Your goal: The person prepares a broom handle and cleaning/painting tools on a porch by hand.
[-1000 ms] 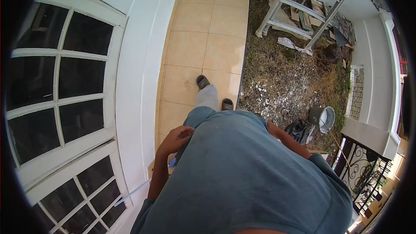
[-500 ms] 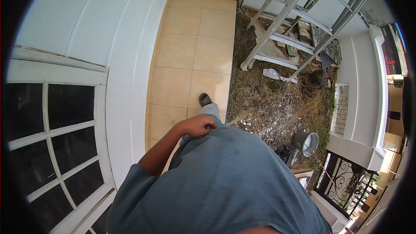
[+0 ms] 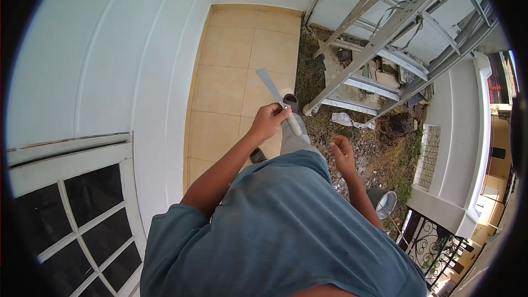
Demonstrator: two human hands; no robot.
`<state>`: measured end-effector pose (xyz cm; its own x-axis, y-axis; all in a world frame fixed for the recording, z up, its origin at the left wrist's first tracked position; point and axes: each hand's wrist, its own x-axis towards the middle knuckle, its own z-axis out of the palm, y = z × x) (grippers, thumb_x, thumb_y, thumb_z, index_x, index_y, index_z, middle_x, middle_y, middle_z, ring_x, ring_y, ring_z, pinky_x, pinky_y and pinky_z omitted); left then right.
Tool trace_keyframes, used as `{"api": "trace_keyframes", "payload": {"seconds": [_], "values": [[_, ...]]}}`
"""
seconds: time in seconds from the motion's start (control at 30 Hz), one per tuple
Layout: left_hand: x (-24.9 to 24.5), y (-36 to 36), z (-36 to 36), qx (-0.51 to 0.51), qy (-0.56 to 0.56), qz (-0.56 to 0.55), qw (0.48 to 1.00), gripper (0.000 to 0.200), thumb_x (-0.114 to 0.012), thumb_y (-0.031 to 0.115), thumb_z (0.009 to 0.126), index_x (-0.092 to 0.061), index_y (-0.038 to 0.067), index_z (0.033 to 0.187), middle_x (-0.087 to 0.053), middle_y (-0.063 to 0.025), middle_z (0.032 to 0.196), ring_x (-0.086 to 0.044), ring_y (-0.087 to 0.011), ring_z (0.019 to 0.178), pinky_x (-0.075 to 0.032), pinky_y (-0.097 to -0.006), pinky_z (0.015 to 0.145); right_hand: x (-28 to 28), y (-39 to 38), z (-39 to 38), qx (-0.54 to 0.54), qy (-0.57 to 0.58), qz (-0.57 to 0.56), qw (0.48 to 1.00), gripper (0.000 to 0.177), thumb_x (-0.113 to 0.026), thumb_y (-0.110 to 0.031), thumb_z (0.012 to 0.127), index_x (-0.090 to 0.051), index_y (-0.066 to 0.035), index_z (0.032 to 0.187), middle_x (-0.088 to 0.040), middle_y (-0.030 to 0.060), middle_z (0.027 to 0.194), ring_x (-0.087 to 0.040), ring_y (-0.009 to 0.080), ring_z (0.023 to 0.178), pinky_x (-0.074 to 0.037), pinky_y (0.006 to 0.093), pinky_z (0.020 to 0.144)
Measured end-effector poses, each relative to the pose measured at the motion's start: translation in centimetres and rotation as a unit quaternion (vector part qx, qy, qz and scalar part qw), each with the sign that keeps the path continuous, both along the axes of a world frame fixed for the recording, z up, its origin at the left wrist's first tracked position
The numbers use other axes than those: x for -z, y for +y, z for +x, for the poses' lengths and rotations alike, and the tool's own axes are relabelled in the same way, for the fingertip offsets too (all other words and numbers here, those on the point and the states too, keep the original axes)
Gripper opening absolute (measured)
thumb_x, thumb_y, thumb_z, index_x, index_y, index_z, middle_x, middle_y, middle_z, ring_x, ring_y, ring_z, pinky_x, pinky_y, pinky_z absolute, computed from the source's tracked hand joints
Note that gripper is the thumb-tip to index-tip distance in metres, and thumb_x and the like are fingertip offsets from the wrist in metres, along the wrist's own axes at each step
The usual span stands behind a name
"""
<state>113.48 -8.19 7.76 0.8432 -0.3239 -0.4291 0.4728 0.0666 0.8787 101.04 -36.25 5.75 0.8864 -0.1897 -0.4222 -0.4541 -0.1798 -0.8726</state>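
Observation:
My left hand is closed on a putty knife in front of my body. The flat grey blade points away from me, up and to the left over the tiles. Its pale, worn handle sticks out below my fingers, above my trouser leg. To the right, my right hand hangs in the air over the rough ground. Its fingers are loosely curled and apart from the thumb, with nothing visible in them.
Beige tiles run along a white wall; a paned door is at left. An aluminium ladder stands on the littered soil at right. A bucket lies near the black iron gate.
My left hand has moved forward and away from my shirt, bringing the putty knife into clear view. My right hand has come into view. My feet and the camera have shifted.

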Motion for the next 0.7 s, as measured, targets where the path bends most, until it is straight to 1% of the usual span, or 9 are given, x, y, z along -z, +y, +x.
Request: {"api": "trace_keyframes", "payload": {"seconds": [0.07,0.13,0.27,0.33,0.37,0.4,0.5,0.57,0.7], "values": [[-0.9,-0.8,1.4,-0.005,0.012,0.024,1.000,0.026,-0.065,0.022,0.090,-0.064,-0.002,0.100,-0.061,-0.0012,0.087,-0.053,-0.0059,0.080,-0.043,-0.0229,0.073,-4.4,3.5,8.9,-0.196,-0.015,0.024,0.980,0.044,-0.061,-0.013,0.087,-0.043,-0.004,0.126,-0.054,0.0050,0.096,-0.055,0.0125,0.085,-0.045,0.0275,0.074],[1.0,-1.7,3.3,-0.064,0.021,-0.001,0.998,0.024,-0.065,0.022,0.090,-0.065,-0.001,0.099,-0.062,-0.0015,0.085,-0.052,-0.0065,0.078,-0.042,-0.0232,0.070,-6.6,6.5,16.5,-0.352,-0.004,0.073,0.933,0.054,-0.062,-0.012,0.085,-0.038,-0.007,0.133,-0.054,0.0071,0.102,-0.056,0.0144,0.090,-0.046,0.0319,0.079],[3.1,-0.8,11.4,-0.129,0.008,0.008,0.992,0.029,-0.065,0.025,0.089,-0.064,-0.001,0.103,-0.063,-0.0028,0.086,-0.054,-0.0092,0.078,-0.043,-0.0257,0.070,-2.9,10.2,29.4,-0.487,-0.070,0.032,0.870,0.058,-0.052,-0.003,0.080,-0.037,-0.010,0.136,-0.058,0.0155,0.101,-0.061,0.0261,0.089,-0.047,0.0379,0.081],[3.5,1.3,16.0,-0.056,0.001,0.100,0.993,0.034,-0.065,0.029,0.089,-0.063,-0.001,0.105,-0.064,-0.0041,0.088,-0.055,-0.0102,0.079,-0.044,-0.0266,0.071,-0.5,11.6,34.1,-0.532,-0.102,-0.013,0.840,0.059,-0.047,-0.004,0.078,-0.037,-0.011,0.136,-0.060,0.0213,0.099,-0.062,0.0362,0.088,-0.048,0.0422,0.077],[4.4,2.3,18.2,-0.021,-0.003,0.141,0.990,0.036,-0.064,0.031,0.089,-0.062,-0.001,0.106,-0.064,-0.0047,0.089,-0.056,-0.0107,0.080,-0.045,-0.0271,0.071,0.9,12.0,36.5,-0.535,-0.096,-0.071,0.837,0.058,-0.047,-0.005,0.079,-0.038,-0.011,0.136,-0.061,0.0214,0.097,-0.062,0.0365,0.087,-0.048,0.0435,0.076],[7.2,3.0,19.5,-0.062,-0.041,0.161,0.984,0.040,-0.063,0.034,0.089,-0.062,-0.002,0.107,-0.065,-0.0062,0.091,-0.056,-0.0112,0.079,-0.046,-0.0266,0.073,2.8,12.3,38.7,-0.537,-0.087,-0.129,0.829,0.057,-0.047,-0.007,0.079,-0.039,-0.012,0.135,-0.062,0.0216,0.096,-0.062,0.0369,0.087,-0.048,0.0447,0.075],[17.1,5.6,21.8,-0.075,0.045,0.169,0.982,0.046,-0.066,0.036,0.086,-0.061,-0.003,0.110,-0.065,-0.0101,0.093,-0.061,-0.0171,0.080,-0.049,-0.0297,0.072,11.5,13.0,45.1,-0.511,-0.023,-0.264,0.818,0.050,-0.049,-0.012,0.082,-0.043,-0.011,0.132,-0.062,0.0221,0.090,-0.062,0.0371,0.085,-0.049,0.0477,0.076],[26.4,6.2,20.8,-0.093,0.076,0.165,0.979,0.043,-0.066,0.035,0.086,-0.062,-0.001,0.109,-0.066,-0.0113,0.092,-0.062,-0.0182,0.080,-0.050,-0.0302,0.073,19.6,12.6,48.1,-0.492,0.031,-0.322,0.808,0.047,-0.050,-0.013,0.083,-0.045,-0.011,0.130,-0.062,0.0220,0.089,-0.062,0.0371,0.085,-0.049,0.0477,0.077],[39.7,4.6,20.2,-0.065,0.099,0.202,0.972,0.044,-0.067,0.037,0.084,-0.063,0.000,0.107,-0.067,-0.0149,0.092,-0.065,-0.0214,0.081,-0.051,-0.0332,0.072,37.0,13.4,52.0,-0.473,0.004,-0.381,0.794,0.044,-0.051,-0.014,0.084,-0.047,-0.010,0.127,-0.061,0.0236,0.098,-0.062,0.0392,0.090,-0.051,0.0472,0.079]]}}
